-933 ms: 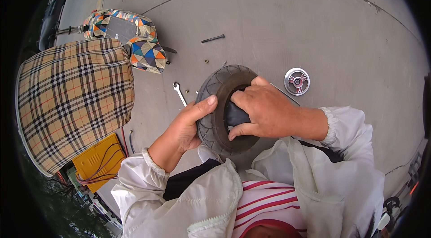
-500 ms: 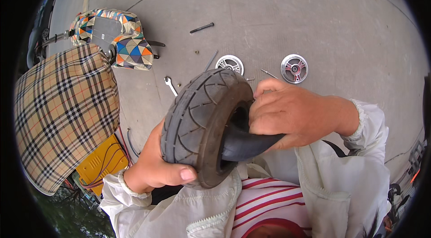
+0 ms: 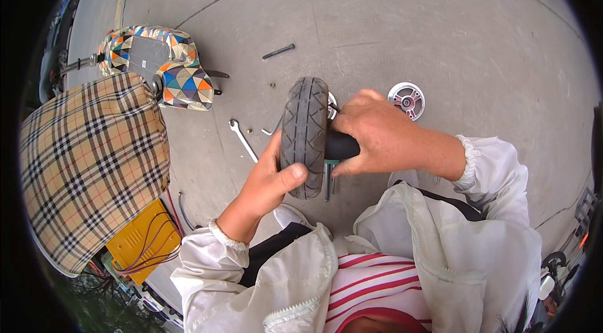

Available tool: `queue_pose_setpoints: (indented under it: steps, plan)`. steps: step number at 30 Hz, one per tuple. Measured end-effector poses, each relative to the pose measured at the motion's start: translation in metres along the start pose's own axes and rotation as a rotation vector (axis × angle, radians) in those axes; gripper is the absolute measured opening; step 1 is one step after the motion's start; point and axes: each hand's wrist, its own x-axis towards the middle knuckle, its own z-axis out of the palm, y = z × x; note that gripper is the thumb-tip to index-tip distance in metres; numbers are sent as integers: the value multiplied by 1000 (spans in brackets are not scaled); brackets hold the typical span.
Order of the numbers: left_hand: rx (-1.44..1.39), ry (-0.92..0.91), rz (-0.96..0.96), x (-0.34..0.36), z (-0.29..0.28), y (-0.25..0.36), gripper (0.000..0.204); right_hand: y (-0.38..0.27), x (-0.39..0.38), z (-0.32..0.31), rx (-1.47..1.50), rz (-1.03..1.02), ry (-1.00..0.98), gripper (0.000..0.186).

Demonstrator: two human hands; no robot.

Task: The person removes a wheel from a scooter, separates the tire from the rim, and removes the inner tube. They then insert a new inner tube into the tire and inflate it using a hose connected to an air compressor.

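Note:
My left hand [image 3: 267,182] is closed around a small black tyre [image 3: 304,132], thumb pressed on its tread, and the tread faces me edge-on. On the tyre's right side, my right hand [image 3: 383,135] grips a black inner tube [image 3: 341,146] that comes out of the opening. The fingertips of that hand are partly hidden by the tyre. Beyond the hands, a silver wheel rim half [image 3: 407,101] lies on the ground. A second rim half [image 3: 331,105] is mostly covered by the tyre. Below the tube, part of a metal tool [image 3: 327,181] with green on it shows.
An open-ended wrench [image 3: 244,141], a hex key [image 3: 272,127], a long bolt [image 3: 278,51] and small nuts [image 3: 272,85] lie on the concrete. At left stand a plaid-covered seat [image 3: 100,163], a yellow box [image 3: 144,242] with wires and a triangle-patterned seat [image 3: 185,78].
The tyre has moved farther from my body and turned from a tilted side view to edge-on. Both hands moved with it, keeping hold of the tyre and inner tube.

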Motion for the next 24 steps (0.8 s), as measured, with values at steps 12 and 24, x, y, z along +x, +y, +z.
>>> queue_pose_setpoints:
  steps: [12, 24]
  plan:
    - [-61, 181, -38, 20, 13, 16, 45, -22, -6, -4, 786, 15, 262, 55]
    - [207, 124, -125, -13, 34, 53, 73, -33, -8, 18, -227, -138, 346, 49]
